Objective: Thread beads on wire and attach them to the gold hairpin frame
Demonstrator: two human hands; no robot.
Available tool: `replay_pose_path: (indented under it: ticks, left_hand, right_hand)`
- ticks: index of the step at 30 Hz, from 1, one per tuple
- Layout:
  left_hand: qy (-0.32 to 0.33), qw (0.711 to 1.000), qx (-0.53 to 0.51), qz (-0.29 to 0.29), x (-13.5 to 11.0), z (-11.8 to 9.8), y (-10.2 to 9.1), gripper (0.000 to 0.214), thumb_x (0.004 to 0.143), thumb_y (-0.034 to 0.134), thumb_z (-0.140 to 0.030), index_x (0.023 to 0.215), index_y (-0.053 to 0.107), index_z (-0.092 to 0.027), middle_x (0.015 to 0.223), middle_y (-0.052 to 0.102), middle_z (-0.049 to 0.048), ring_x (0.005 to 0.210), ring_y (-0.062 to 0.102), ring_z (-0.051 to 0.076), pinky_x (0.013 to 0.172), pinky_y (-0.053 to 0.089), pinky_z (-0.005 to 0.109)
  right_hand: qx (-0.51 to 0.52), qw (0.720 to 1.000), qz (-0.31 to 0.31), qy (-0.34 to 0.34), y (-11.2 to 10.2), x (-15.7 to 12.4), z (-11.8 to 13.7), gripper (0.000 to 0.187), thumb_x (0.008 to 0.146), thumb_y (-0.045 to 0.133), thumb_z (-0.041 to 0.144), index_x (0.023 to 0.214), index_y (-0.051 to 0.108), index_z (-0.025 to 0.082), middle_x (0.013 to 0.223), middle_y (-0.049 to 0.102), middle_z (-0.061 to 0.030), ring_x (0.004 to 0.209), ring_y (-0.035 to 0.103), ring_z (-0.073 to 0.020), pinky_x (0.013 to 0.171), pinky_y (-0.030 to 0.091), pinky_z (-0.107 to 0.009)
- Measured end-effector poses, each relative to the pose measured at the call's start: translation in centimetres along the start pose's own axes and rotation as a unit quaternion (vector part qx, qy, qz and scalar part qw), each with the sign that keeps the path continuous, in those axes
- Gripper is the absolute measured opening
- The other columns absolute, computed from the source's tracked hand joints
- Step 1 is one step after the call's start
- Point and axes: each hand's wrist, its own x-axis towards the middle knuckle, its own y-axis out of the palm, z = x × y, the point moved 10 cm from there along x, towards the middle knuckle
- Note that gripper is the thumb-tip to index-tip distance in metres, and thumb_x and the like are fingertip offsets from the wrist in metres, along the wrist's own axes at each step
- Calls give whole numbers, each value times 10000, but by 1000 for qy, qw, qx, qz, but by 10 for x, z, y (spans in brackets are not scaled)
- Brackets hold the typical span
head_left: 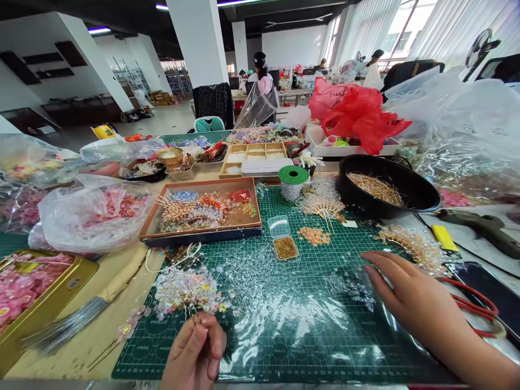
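- Your left hand (195, 346), bottom of the frame left of centre: the grip is pinched, thumb against fingers, on the thin metal wire stems (190, 312) of a spray of clear beads with small yellow and pale flowers (182, 287).
- The spray is located directly above the left fingertips, over the left part of the green gridded cutting mat (146, 355).
- Your right hand (410, 290), right of the frame: the grip is spread, palm down, fingers extended; contact with the mat cannot be determined.
- Just left of the right hand: a scatter of dark-tinted translucent beads (351, 290).
- Centre of the frame: a wide scatter of loose clear beads (254, 276), between both hands.
- Above it: a small hinged clear plastic box (278, 225), lid raised, containing gold beads (286, 247); to its right, a pile of peach-coloured pieces (313, 235).
- Lower left of the frame, on the tan desk (125, 292): a pink flower pin with two long prongs (127, 329).
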Motion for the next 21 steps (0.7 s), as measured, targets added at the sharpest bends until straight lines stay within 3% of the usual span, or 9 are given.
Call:
replay_pose_path:
  ticks: [6, 10, 15, 21]
  left_hand:
    - [1, 1000, 10, -4, 0, 1, 0, 321, 763, 830, -474, 841, 715, -185, 547, 536, -33, 464, 429, 52, 460, 321, 150]
    - [8, 1000, 22, 6, -1, 1, 0, 324, 765, 828, -476, 844, 721, -181, 556, 550, -26, 466, 439, 52, 457, 317, 144]
    - [4, 1000, 29, 12, -1, 0, 1, 325, 766, 828, -480, 852, 724, -184, 561, 566, -18, 465, 435, 55, 458, 315, 145]
    - [-10, 1000, 22, 11, -1, 2, 1, 336, 750, 841, -477, 838, 721, -176, 549, 568, -18, 457, 446, 50, 457, 310, 139]
  right_hand:
    - [38, 987, 71, -141, 29, 2, 55, 276, 1013, 498, 325, 1237, 624, 225, 1219, 707, -100, 1083, 685, -282, 911, 570, -465]
    - [54, 975, 95, -196, 42, 10, 79, 237, 992, 518, 270, 1185, 637, 200, 1231, 686, -129, 1090, 666, -298, 891, 565, -474]
    - [65, 967, 112, -219, 51, 16, 81, 127, 952, 580, 203, 1056, 650, 183, 1187, 679, -104, 1058, 651, -274, 906, 540, -485]
    - [53, 969, 121, -210, 60, 18, 60, 104, 944, 653, 238, 1014, 655, 161, 1129, 672, -64, 1011, 649, -218, 891, 545, -446]
